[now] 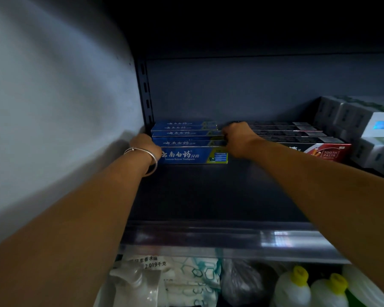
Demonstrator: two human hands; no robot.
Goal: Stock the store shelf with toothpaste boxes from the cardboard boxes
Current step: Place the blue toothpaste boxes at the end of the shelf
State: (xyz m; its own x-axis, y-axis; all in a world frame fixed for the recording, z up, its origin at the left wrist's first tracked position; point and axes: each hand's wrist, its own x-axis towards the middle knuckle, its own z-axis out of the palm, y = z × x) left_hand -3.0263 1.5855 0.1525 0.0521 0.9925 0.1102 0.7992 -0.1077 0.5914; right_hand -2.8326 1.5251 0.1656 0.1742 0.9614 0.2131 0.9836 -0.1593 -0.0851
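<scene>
Nearest to the camera, on the lower level, stood two white bottles with yellow caps (299, 284), and beside them lay a soft refill pouch (133, 282) and some patterned white packs (195, 275). Above these ran the shiny front rail of the dark shelf (208, 235).

Both bare arms reached deep over this shelf. At the back left corner lay a row of blue toothpaste boxes (193, 155), one behind another, each lying lengthwise across the shelf. The left hand (145, 145), with a silver bracelet (149, 160) on the wrist, was at the left end of the front blue boxes. Its fingers were hidden behind the boxes, so I cannot tell if they gripped anything. The right hand (238, 138) was at the right end of the same boxes, with the fingers curled and pressed on the box ends, as if it pinched them.

Just beside the right hand, a row of black and red toothpaste boxes (319, 149) lay in the same direction. Further to the right stood stacked white cartons (364, 131).
</scene>
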